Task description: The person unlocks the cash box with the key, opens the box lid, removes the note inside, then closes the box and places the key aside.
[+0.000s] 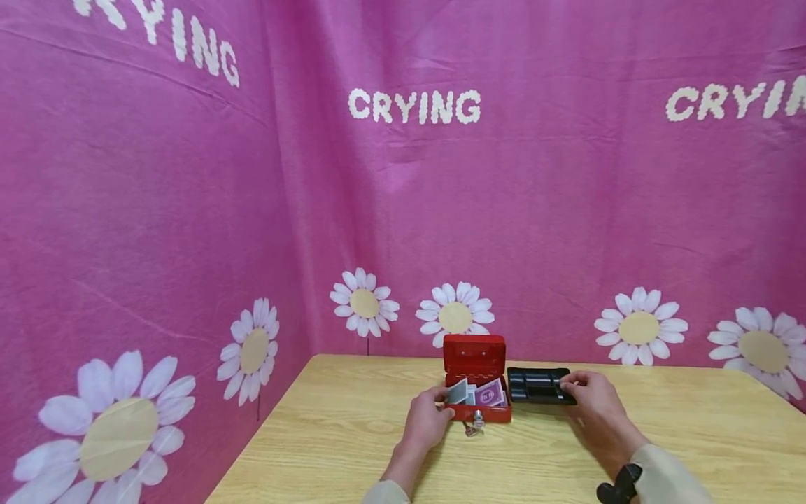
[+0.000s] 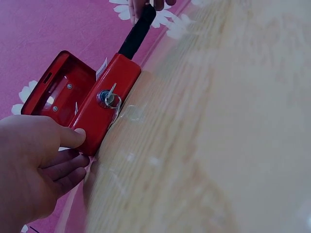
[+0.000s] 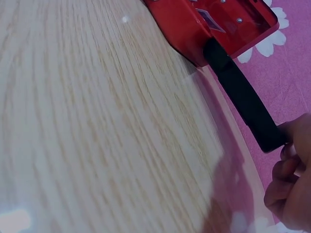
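Observation:
A red metal cash box (image 1: pixel 495 414) stands on the table with its lid (image 1: pixel 475 354) raised. Inside lie a purple card (image 1: pixel 488 395) and a grey-green card (image 1: pixel 457 392) on other papers. In its front lock (image 2: pixel 106 98) sits a key, with a ring hanging from it. My left hand (image 1: pixel 427 420) grips the box at its left end, thumb on the front face in the left wrist view. To the right of the box, my right hand (image 1: pixel 597 397) pinches the right end of a black compartment tray (image 1: pixel 540 386). The tray's left end is right at the box's side.
The light wood table (image 1: pixel 340 434) runs back to a pink cloth wall (image 1: pixel 535 210) with printed daisies and white lettering. Another pink cloth wall (image 1: pixel 145 231) closes off the left side. A black strap device (image 1: pixel 620 484) is on my right wrist.

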### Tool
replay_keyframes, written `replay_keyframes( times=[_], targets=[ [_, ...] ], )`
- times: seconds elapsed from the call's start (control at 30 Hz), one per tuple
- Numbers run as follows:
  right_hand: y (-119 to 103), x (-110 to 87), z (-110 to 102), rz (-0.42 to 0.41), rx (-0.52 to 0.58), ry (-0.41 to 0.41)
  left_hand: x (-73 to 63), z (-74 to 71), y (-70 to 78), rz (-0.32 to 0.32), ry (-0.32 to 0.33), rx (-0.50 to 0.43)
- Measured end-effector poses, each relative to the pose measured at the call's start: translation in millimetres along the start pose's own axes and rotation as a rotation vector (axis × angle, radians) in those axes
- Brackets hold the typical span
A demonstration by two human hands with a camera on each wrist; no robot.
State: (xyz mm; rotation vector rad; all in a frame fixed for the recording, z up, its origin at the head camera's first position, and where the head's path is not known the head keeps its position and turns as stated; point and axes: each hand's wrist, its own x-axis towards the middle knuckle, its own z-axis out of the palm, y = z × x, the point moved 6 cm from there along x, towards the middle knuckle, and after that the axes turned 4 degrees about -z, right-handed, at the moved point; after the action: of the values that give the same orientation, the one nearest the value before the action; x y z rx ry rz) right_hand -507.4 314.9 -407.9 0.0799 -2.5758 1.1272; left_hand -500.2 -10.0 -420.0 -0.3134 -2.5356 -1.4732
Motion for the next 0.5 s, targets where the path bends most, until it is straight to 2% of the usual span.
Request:
replay_keyframes(
  times=[0.1,0.3,0.5],
  targets=[
    [0.1,0.6,0.9,-0.005,-0.012,-0.002,-0.1,-0.8,0.1,0.004,0.004,0.002],
    [1.0,1.7,3.9,0.014,0.035,-0.027,-0.6,-2.4,0.5,0.014,0.014,0.012],
    [5.4,4.5,4.4,-0.006,0.002,-0.009,-0.5,-1.7,1.5,-0.003,0.009,0.003]
  ],
)
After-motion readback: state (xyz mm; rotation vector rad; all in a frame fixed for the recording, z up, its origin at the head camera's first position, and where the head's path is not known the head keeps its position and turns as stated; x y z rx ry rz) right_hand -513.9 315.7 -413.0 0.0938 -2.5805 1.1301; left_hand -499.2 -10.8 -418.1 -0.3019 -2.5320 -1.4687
